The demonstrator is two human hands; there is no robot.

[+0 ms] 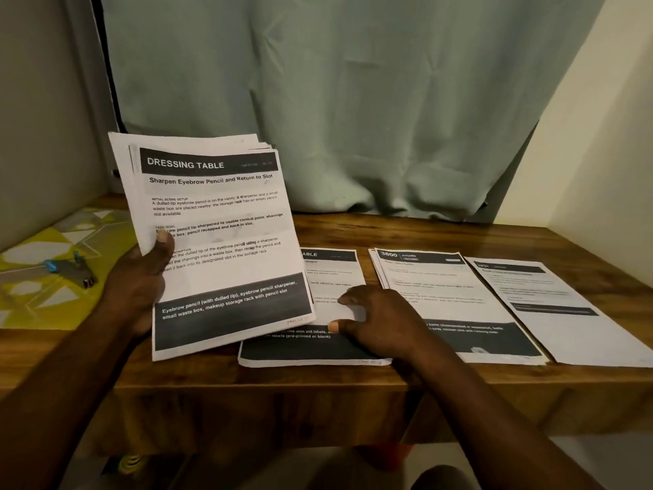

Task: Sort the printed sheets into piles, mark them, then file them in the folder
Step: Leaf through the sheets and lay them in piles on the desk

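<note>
— Where's the stack?
— Your left hand clamps it, thumb on top, at 10 o'clock. Your right hand rests, fingers apart, on the middle pile on the table.

Location: a room in a home, with my desk set in a corner. Evidence: a pale green curtain hangs to the wooden table at 12 o'clock; plain painted wall at 3 o'clock; yellow patterned covering at 9 o'clock; printed sheets lie in piles on the table
</note>
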